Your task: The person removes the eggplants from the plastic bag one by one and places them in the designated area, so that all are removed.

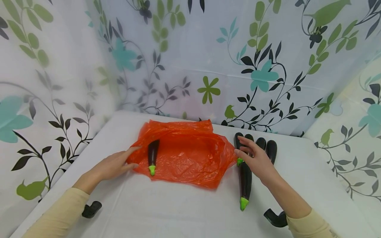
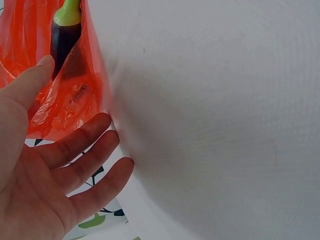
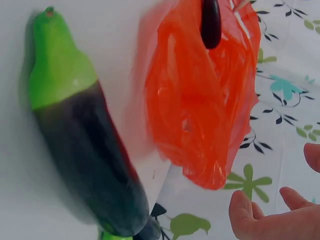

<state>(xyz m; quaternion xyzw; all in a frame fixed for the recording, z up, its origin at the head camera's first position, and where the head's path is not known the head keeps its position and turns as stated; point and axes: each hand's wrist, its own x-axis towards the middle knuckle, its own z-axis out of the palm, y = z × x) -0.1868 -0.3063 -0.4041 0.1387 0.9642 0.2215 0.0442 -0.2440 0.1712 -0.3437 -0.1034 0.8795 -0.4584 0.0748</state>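
Observation:
A crumpled red plastic bag (image 1: 190, 162) lies mid-table with its mouth spread toward me. One dark eggplant (image 1: 152, 153) with a bright green stem end lies at the bag's left side. My left hand (image 1: 114, 164) is at the bag's left edge; in the left wrist view its thumb (image 2: 31, 82) overlaps the red plastic and the other fingers are loosely spread. My right hand (image 1: 260, 165) hovers with relaxed fingers by the bag's right edge, over several eggplants (image 1: 271, 150) it partly hides. A nearer eggplant (image 1: 245, 185) points its green end at me.
A black curved object (image 1: 91, 209) lies beside the left sleeve, and a similar black piece (image 1: 275, 218) by the right sleeve. Behind the white table (image 1: 178, 211) hangs a leaf-patterned curtain (image 1: 184, 66), which also runs along both sides.

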